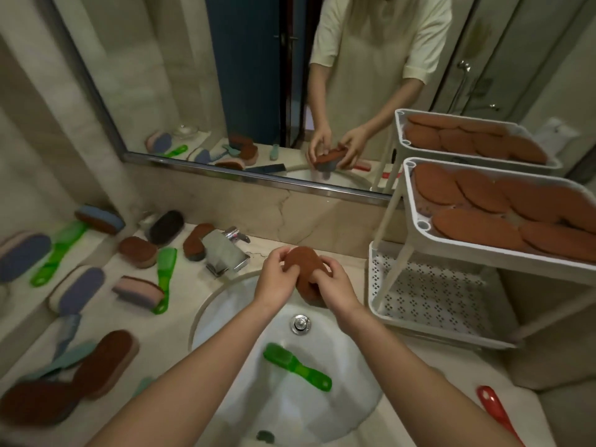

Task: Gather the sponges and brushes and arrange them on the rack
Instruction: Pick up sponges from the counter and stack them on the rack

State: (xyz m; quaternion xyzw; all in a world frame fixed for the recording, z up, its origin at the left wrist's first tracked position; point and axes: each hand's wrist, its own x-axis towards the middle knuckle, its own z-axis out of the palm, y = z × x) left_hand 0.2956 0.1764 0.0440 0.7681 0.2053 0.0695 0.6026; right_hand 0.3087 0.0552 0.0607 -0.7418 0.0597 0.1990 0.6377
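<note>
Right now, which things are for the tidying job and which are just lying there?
For the job: brown sponge held by left hand and right hand; green brush in the sink; red brush; pink-and-blue sponge; white rack.
Just lying about: tap; drain plug; mirror.

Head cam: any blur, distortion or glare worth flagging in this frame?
Head view: heavy wide-angle bowing of the mirror frame and rack; light is dim and yellowish with soft shadows; small glints on the faucet and drain plug; sponges at the left edge are smeared; left hand and right hand gripping the brown sponge are slightly soft.
</note>
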